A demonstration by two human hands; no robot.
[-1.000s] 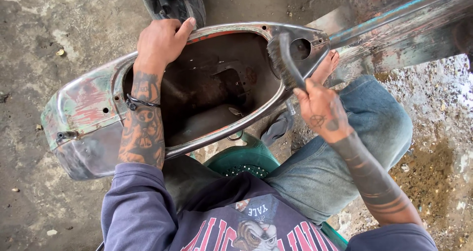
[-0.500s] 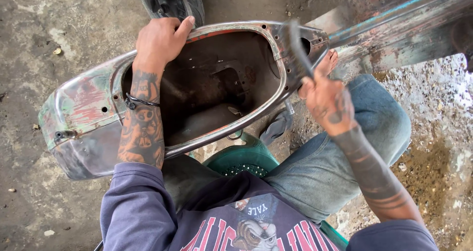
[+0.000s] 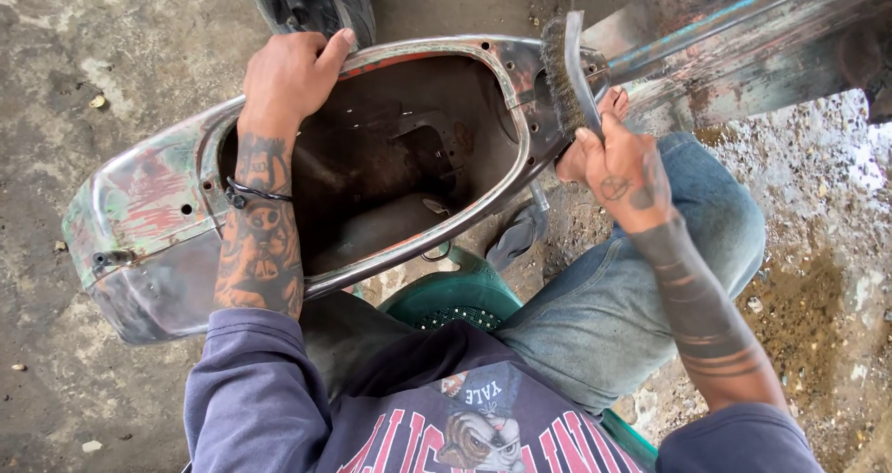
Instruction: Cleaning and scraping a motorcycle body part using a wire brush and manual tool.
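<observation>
Hands on the metal now: the left hand (image 3: 290,72) is curled over the far rim of the scooter body shell (image 3: 149,222), fingers pressed together along the edge, thumb out, pinning it steady. That shell lies across the person's lap above the green plastic stool (image 3: 446,296), its long axis running from low left up to the right, hollow side facing up. Over at the shell's right end, the right hand (image 3: 624,174) is wrapped tight round the handle of a wire brush (image 3: 565,69), bristles turned left against the rim there. So the right hand is the one at the worked spot; the left braces well apart, mid-shell. A sandal (image 3: 517,236) sits on the gritty concrete floor (image 3: 56,83) below
</observation>
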